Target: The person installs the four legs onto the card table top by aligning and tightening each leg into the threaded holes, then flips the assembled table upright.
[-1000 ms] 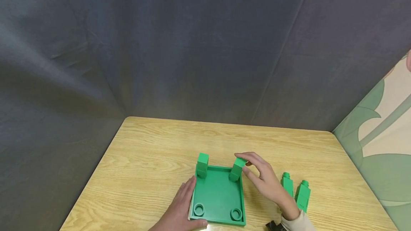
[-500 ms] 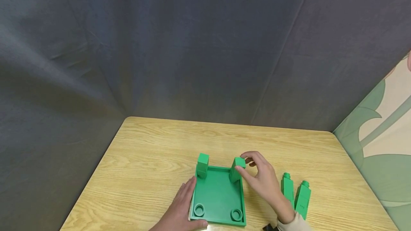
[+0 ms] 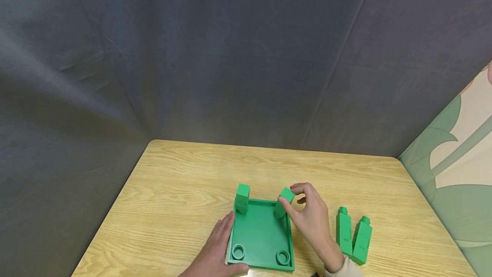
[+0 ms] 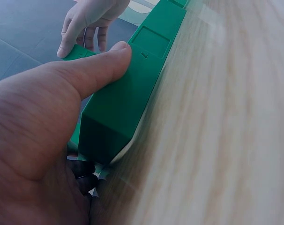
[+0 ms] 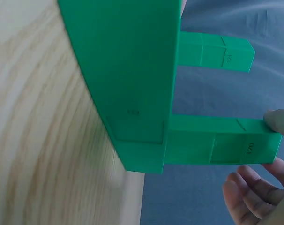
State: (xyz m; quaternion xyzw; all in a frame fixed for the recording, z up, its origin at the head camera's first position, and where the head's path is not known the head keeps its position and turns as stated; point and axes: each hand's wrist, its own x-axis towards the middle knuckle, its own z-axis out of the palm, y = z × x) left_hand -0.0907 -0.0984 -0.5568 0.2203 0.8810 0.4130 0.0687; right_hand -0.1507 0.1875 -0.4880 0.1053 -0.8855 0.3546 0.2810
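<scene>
A green square toy table top (image 3: 261,236) lies underside up, with a raised rim and round sockets at its two near corners. My left hand (image 3: 215,243) grips its near left corner, the thumb on the front wall (image 4: 118,89) and the fingers along the left side. At the far left corner a square green leg (image 3: 242,195) stands upright. Another upright leg (image 3: 282,204) is in the far right corner. My right hand (image 3: 311,217) pinches that one near its top; in the right wrist view, the thumb and a finger (image 5: 280,169) lie on opposite sides of its end (image 5: 226,145).
Two loose green legs with threaded ends, one (image 3: 344,230) beside the other (image 3: 362,243), lie on the wooden table (image 3: 184,183) right of my right forearm. A dark curtain (image 3: 246,54) hangs behind the table, and a patterned cloth (image 3: 457,174) is at the right.
The far right leg has turned about its length in my right hand. My right thumb has shifted left across it and the wrist has swung left, uncovering more of the loose legs.
</scene>
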